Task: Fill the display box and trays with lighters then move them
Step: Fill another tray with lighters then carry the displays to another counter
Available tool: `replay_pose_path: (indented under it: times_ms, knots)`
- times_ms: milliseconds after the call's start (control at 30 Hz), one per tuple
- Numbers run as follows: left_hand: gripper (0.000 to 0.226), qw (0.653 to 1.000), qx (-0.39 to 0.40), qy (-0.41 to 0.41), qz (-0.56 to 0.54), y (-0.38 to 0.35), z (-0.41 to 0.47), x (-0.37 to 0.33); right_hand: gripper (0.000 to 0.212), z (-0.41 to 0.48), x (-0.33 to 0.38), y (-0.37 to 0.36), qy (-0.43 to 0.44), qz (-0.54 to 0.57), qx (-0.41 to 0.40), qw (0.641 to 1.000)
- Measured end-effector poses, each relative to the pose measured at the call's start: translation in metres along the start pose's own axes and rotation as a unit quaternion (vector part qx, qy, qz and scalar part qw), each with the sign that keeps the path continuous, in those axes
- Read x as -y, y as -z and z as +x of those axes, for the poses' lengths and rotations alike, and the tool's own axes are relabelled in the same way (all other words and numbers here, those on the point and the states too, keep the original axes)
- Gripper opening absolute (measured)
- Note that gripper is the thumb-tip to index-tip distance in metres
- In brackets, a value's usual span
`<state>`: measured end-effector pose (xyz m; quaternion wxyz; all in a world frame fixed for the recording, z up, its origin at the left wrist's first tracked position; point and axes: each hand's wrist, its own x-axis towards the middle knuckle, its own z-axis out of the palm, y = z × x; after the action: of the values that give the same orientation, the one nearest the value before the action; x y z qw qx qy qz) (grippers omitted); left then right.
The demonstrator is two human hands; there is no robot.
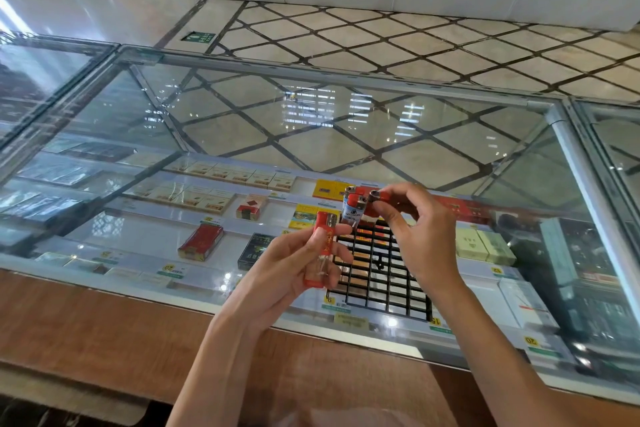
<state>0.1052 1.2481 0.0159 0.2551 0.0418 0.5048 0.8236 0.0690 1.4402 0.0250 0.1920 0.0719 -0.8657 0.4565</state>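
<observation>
The left hand (285,272) grips a red lighter (323,246) upright. The right hand (422,229) pinches a second lighter (379,197) (red-capped) at its fingertips, above the black grid tray (384,284) beneath it on the glass table (242,121).

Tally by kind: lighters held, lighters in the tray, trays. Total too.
Lighters held: 2 (clear red-capped lighter in left hand, dark-topped lighter in right hand)
Lighters standing in tray: 2 (blue-white lighter, silver-topped lighter behind it)
Black grid tray: 1
Total: 5
</observation>
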Motion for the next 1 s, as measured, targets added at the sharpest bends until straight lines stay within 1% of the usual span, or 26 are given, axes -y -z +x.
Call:
replay_pose_path:
  times_ms: [67,167,267,333,400,433,500,567,633,700,833,867,933,1000]
  knots:
    - [0.041,0.999,0.011,0.007,-0.039,-0.001,0.0,0.0,0.014,-0.002,0.001,-0.003,0.009,-0.011,0.004,1.0]
    - [0.044,0.995,0.03,0.011,-0.096,-0.003,0.001,0.001,0.014,-0.003,0.0,-0.004,-0.009,-0.003,0.007,1.0]
    - [0.042,0.996,0.035,-0.004,-0.084,-0.005,0.0,0.0,0.019,-0.006,0.0,-0.002,-0.042,0.011,-0.006,0.999]
    - [0.038,0.999,0.015,-0.021,-0.033,-0.009,-0.001,0.0,0.021,-0.012,0.002,0.002,-0.069,0.032,-0.031,0.997]
    - [0.033,0.997,-0.037,-0.05,0.053,-0.016,0.001,0.0,0.021,-0.018,0.007,0.008,-0.072,0.052,-0.043,0.995]
    - [0.03,0.989,-0.071,-0.07,0.106,-0.02,0.002,0.001,0.02,-0.022,0.01,0.011,-0.063,0.062,-0.034,0.995]
    - [0.026,0.963,-0.143,-0.11,0.201,-0.031,0.006,0.005,0.021,-0.028,0.018,0.015,-0.053,0.088,0.008,0.995]
    - [0.024,0.937,-0.19,-0.143,0.257,-0.039,0.008,0.009,0.026,-0.033,0.024,0.015,-0.06,0.109,0.047,0.991]
    - [0.025,0.924,-0.203,-0.169,0.277,-0.043,0.009,0.013,0.023,-0.036,0.026,0.014,-0.061,0.108,0.054,0.991]
    - [0.025,0.914,-0.201,-0.186,0.298,-0.045,0.009,0.016,0.011,-0.036,0.026,0.014,-0.059,0.107,0.053,0.991]
    - [0.02,0.914,-0.179,-0.195,0.307,-0.042,0.005,0.015,0.005,-0.034,0.022,0.018,-0.079,0.151,0.049,0.984]
    - [0.018,0.906,-0.183,-0.202,0.324,-0.038,0.004,0.015,0.006,-0.032,0.021,0.021,-0.091,0.173,0.038,0.98]
    - [0.017,0.876,-0.208,-0.214,0.378,-0.028,-0.001,0.015,0.007,-0.027,0.017,0.026,-0.106,0.197,0.008,0.975]
    - [0.018,0.832,-0.233,-0.228,0.449,-0.014,-0.007,0.016,0.007,-0.021,0.01,0.03,-0.099,0.159,-0.017,0.982]
